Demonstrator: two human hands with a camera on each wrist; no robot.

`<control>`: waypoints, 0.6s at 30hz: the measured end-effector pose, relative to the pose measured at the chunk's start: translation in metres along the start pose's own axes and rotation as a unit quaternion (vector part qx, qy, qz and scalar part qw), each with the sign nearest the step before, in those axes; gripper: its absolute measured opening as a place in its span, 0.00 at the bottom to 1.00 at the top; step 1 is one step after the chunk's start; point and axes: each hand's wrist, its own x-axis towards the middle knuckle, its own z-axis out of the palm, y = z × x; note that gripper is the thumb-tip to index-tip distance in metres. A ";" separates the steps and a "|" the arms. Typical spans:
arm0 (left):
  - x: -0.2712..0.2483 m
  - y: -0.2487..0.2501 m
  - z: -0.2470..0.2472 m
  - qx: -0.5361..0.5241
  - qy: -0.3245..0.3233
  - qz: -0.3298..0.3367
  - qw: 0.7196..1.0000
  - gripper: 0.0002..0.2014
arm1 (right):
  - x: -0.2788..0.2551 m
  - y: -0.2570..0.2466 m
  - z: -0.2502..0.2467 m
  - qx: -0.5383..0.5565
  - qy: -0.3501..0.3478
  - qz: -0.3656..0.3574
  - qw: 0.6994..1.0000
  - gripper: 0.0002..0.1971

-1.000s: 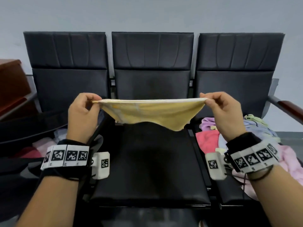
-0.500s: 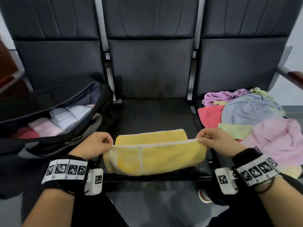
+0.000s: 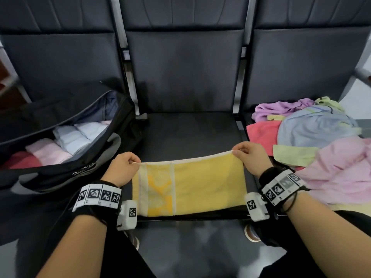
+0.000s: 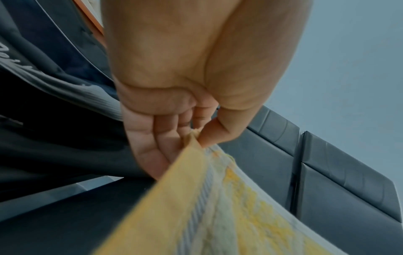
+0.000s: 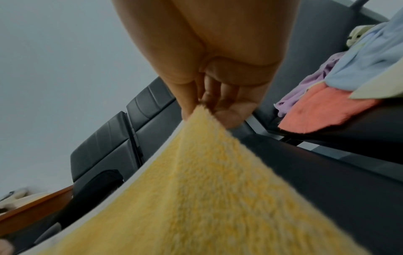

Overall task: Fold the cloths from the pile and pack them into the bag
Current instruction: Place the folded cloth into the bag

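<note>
Three dark seats in a row serve as the work station: the middle seat (image 3: 188, 135) kept for folding, the open bag (image 3: 66, 157) on the left seat already holding folded cloths, the loose pile (image 3: 313, 137) on the right seat, both within reach. The yellow cloth (image 3: 190, 187) lies at the middle seat's front edge, far hem raised taut, evidently to align a fold. Left hand (image 3: 122, 169) and right hand (image 3: 253, 157) each have a closed pinch grip on one hem corner
</note>
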 end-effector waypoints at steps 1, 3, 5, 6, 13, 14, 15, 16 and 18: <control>0.005 -0.001 0.000 0.000 0.004 -0.002 1.000 0.08 | 0.006 0.000 0.002 -0.008 0.005 -0.001 1.000 0.05; 0.015 -0.002 0.005 -0.012 0.027 -0.014 0.999 0.07 | 0.016 0.003 0.008 -0.030 0.017 0.006 0.999 0.04; 0.019 -0.005 0.014 -0.026 0.053 -0.052 0.997 0.08 | 0.020 0.012 0.015 -0.055 0.014 0.038 0.998 0.06; 0.018 -0.008 0.020 -0.025 0.053 -0.073 0.996 0.12 | 0.019 0.020 0.018 -0.076 -0.002 0.061 0.995 0.11; -0.014 -0.039 0.043 0.054 -0.026 -0.151 0.987 0.07 | -0.027 0.066 0.038 -0.123 -0.052 0.159 0.978 0.20; -0.015 -0.037 0.044 0.066 -0.035 -0.155 0.985 0.05 | -0.030 0.066 0.040 -0.125 -0.057 0.161 0.977 0.18; -0.015 -0.035 0.046 0.069 -0.040 -0.156 0.984 0.06 | -0.031 0.064 0.042 -0.131 -0.067 0.164 0.976 0.16; -0.016 -0.032 0.047 0.069 -0.044 -0.156 0.984 0.07 | -0.032 0.062 0.044 -0.130 -0.078 0.170 0.974 0.14; -0.018 -0.030 0.050 0.070 -0.052 -0.150 0.985 0.09 | -0.031 0.057 0.045 -0.087 -0.089 0.189 0.974 0.11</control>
